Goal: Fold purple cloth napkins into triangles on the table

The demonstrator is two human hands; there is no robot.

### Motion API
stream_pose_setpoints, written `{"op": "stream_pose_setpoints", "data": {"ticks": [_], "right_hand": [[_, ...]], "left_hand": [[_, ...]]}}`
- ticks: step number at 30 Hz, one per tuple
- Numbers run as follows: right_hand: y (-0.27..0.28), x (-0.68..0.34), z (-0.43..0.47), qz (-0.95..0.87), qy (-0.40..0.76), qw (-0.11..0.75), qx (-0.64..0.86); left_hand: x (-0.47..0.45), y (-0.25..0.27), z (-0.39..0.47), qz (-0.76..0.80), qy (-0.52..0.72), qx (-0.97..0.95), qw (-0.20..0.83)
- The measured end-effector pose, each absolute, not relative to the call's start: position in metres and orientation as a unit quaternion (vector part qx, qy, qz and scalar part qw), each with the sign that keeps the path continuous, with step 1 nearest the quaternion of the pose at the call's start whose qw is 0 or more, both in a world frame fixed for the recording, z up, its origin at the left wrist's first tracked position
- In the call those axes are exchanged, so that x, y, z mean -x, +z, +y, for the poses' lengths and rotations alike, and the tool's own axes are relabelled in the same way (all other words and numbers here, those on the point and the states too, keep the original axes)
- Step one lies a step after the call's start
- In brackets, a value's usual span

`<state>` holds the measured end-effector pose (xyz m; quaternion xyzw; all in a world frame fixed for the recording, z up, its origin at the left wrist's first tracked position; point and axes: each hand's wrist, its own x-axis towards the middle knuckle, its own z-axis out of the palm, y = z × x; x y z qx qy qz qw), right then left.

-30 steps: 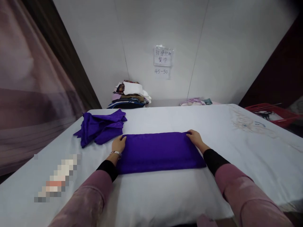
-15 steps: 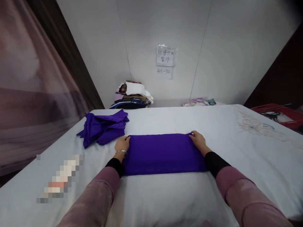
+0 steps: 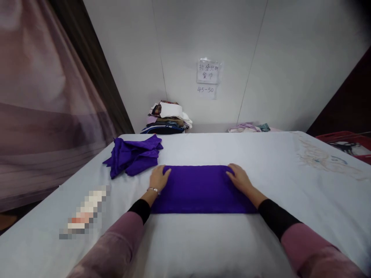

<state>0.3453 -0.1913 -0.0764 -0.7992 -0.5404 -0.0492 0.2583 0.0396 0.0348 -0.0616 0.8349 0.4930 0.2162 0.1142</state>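
A folded purple napkin (image 3: 199, 191) lies as a wide rectangle on the white-covered table (image 3: 203, 245). At its far left corner, my left hand (image 3: 159, 178) grips the edge, thumb on top and fingers curled behind. My right hand (image 3: 239, 178) has the far right corner the same way, its fingertips partly hidden by the cloth. The near edge of the napkin rests flat and straight. Beyond my left hand lies a crumpled heap of purple napkins (image 3: 131, 156).
Folded clothes (image 3: 169, 117) are stacked against the wall behind the table, with more cloth (image 3: 246, 127) farther right. A paper sign (image 3: 208, 73) hangs on the wall. Back right stands a red basket (image 3: 363, 139). A blurred-out item (image 3: 87, 210) lies left; a pink curtain (image 3: 43, 96) hangs beside it.
Both hands have shifted slightly inward along the far edge, and the thumbs now lie over the cloth. The far corners are drawn in and bent. The view has shifted a little.
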Motion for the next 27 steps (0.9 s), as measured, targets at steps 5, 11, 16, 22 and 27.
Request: {"op": "stream_pose_setpoints", "data": {"ticks": [5,11,16,22,27], "right_hand": [[-0.080,-0.261,-0.183,-0.677,0.048,0.171,0.714],[-0.081,-0.282,-0.174,-0.628,0.069,0.086,0.770],[-0.076,-0.317,-0.207,-0.520,0.027,0.073,0.851],[-0.087,-0.280,-0.266,-0.624,0.050,0.110,0.772],[-0.094,-0.277,-0.292,-0.615,0.036,0.106,0.781]], "left_hand": [[-0.053,-0.078,-0.040,0.287,0.129,-0.946,0.077],[-0.055,-0.088,-0.044,0.318,0.045,-0.943,0.090],[-0.054,-0.080,-0.037,0.328,0.035,-0.934,0.135],[-0.027,-0.063,-0.058,0.308,0.047,-0.940,0.142],[0.016,-0.061,-0.079,0.215,0.035,-0.968,0.123]]}}
